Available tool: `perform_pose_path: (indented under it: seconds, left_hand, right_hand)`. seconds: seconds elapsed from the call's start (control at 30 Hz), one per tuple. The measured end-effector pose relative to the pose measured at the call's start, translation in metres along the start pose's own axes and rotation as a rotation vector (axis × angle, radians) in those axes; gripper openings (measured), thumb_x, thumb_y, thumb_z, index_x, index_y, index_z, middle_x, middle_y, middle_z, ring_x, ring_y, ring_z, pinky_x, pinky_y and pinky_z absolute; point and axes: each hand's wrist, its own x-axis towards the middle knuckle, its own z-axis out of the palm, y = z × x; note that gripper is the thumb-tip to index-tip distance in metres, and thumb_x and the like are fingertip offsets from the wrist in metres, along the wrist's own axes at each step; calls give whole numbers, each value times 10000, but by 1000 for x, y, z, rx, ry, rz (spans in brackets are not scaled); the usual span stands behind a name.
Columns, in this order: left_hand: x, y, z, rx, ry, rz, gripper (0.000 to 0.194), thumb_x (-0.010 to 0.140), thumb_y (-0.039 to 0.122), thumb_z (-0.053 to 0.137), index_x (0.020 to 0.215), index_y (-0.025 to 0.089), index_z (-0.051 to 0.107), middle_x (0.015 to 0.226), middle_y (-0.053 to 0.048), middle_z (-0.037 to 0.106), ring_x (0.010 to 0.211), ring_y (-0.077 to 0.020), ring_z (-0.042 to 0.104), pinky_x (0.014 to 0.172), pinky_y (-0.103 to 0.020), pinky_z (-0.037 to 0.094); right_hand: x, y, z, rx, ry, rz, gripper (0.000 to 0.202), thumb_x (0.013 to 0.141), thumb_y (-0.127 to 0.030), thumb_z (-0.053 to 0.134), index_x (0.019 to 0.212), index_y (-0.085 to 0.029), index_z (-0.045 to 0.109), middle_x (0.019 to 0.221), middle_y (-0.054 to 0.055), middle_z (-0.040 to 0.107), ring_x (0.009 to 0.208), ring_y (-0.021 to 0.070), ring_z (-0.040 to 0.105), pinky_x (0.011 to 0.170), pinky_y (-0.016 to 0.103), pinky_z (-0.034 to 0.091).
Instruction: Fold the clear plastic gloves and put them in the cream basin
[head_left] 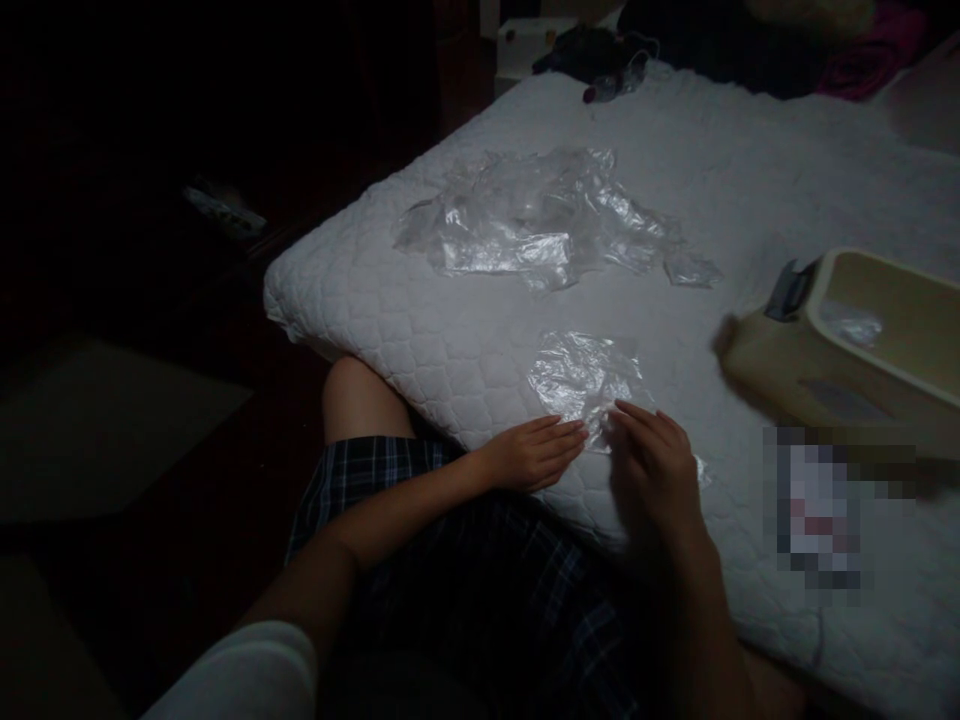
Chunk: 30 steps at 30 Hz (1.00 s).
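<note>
A clear, crinkled plastic bag (pixel 581 372) lies on the white quilted mattress (pixel 450 370) in front of me. My left hand (pixel 536 452) rests flat at its lower left edge, fingers stretched out. Over the lower right part of the bag is my right hand (pixel 660 455), fingers bent with the tips near the plastic; whether they pinch any of it is too dark to tell. Farther back on the mattress, a loose spread of more clear plastic (pixel 525 220) lies crumpled.
A beige bin (pixel 780 370) with a grey latch lies at the right, some plastic inside. Near it is a pixelated item (pixel 821 515). A bottle (pixel 615 86), dark cloth (pixel 720 45) and pink fabric (pixel 870 55) lie at the back. The mattress edge runs down the left.
</note>
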Motion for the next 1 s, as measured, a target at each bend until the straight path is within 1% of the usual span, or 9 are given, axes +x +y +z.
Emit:
perform_pose_path:
  seconds: [0.13,0.2,0.37,0.47,0.57,0.67,0.77,0.87,1.0]
  left_hand:
    - [0,0,0,70,85,24,374,943,247,437,1251,86,574,1399,-131,533,1377,-224,412,1168,-396,353]
    - [0,0,0,89,110,35,366,943,245,437,1233,76,585,1400,-132,532,1369,-231,424,1167,-400,356]
    - [0,0,-1,74,80,26,359,939,236,444,1233,83,583,1403,-145,524,1375,-230,414,1174,-417,340]
    - [-1,1,0,38,69,12,377,933,231,464,1260,69,558,1395,-164,528,1384,-232,399,1179,-425,329]
    - [-2,1,1,17,90,8,383,929,222,471,1270,65,548,1395,-173,525,1378,-234,407,1181,-426,323]
    - [-3,2,1,1,73,6,393,921,208,484,1279,54,540,1400,-193,513,1383,-239,397,1185,-429,312]
    - [-2,1,1,45,105,15,375,922,214,482,1256,61,560,1390,-177,529,1383,-235,399,1176,-414,331]
    - [-1,1,-2,99,139,30,365,928,229,463,1242,80,575,1383,-151,543,1372,-226,418,1162,-407,357]
    - [7,5,-7,120,147,55,381,931,248,439,1243,78,576,1394,-143,534,1359,-231,438,1157,-406,364]
  right_hand:
    - [-6,12,-16,20,64,65,263,899,-235,521,1122,-242,660,1157,98,689,1049,252,633,952,492,457]
    - [-9,15,-24,54,68,117,249,893,-246,536,1104,-246,670,1150,96,689,1044,257,634,920,487,482]
    - [-19,9,-42,154,61,248,239,888,-271,554,1093,-249,675,1158,96,675,1063,264,626,895,468,505]
    - [-32,9,-48,126,42,287,247,896,-281,540,1102,-242,671,1144,93,675,1047,262,628,903,463,500]
    - [-52,19,-50,46,0,242,258,903,-274,525,1119,-238,661,1135,93,679,1040,268,628,894,465,495]
    - [-70,28,-51,-45,-17,123,280,909,-237,505,1152,-238,643,1134,94,679,1033,263,624,869,451,492]
    - [-82,30,-52,-96,2,12,297,898,-192,505,1163,-236,631,1097,89,685,991,248,629,865,436,482]
    - [-88,28,-52,-137,18,-1,281,891,-171,527,1142,-239,632,1069,84,685,953,239,629,875,441,468]
    - [-90,26,-51,-178,34,-7,264,879,-163,566,1128,-227,631,1052,94,684,919,237,628,817,416,481]
